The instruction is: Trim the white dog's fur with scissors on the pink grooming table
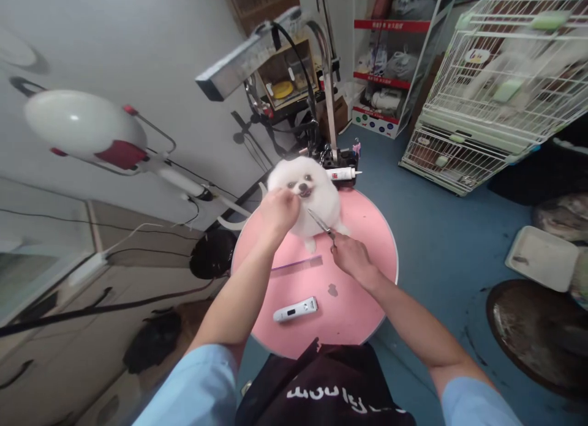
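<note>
A fluffy white dog (321, 196) is on a round pink table (367, 242), facing me. My left hand (279, 209) is against the side of its face, with the fingers curled closed in the fur beside the mouth; the fingertips are blurred. My right hand (351, 254) grips a pair of scissors (320, 221) by the handles, with the blades pointing up and left in front of the dog's chest. Nearer me on the table lie a purple-edged comb (296, 265) and a white hair clipper (295, 310). A grey tuft of hair (333, 289) lies right of them.
Behind the dog stand a metal post (329, 101) with a lamp (248, 56) and a white tube-like bottle (340, 173). A white dryer (87, 126) hangs at left. Wire cages (500, 89) with a pale animal inside and a shelf (390, 77) stand at right.
</note>
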`<action>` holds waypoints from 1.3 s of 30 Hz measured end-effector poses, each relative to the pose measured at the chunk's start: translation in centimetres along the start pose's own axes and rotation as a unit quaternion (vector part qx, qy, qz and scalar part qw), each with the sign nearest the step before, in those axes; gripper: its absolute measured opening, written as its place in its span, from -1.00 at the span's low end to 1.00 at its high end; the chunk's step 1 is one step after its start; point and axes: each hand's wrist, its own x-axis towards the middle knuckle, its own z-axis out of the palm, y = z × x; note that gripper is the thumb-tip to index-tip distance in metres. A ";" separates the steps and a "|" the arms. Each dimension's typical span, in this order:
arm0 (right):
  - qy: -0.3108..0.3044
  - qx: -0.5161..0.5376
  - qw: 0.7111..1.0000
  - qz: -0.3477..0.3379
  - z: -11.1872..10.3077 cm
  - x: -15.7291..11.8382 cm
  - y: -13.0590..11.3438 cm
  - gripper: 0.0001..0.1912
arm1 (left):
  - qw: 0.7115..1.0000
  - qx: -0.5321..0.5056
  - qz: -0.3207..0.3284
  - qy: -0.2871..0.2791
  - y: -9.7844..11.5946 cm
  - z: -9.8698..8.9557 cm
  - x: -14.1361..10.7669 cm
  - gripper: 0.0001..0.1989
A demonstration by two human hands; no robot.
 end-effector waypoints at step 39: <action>0.027 0.005 1.000 -0.003 -4.2 2.5 1.6 -0.75 | 0.999 0.000 -0.007 -0.039 -0.2 -0.4 1.1 -0.80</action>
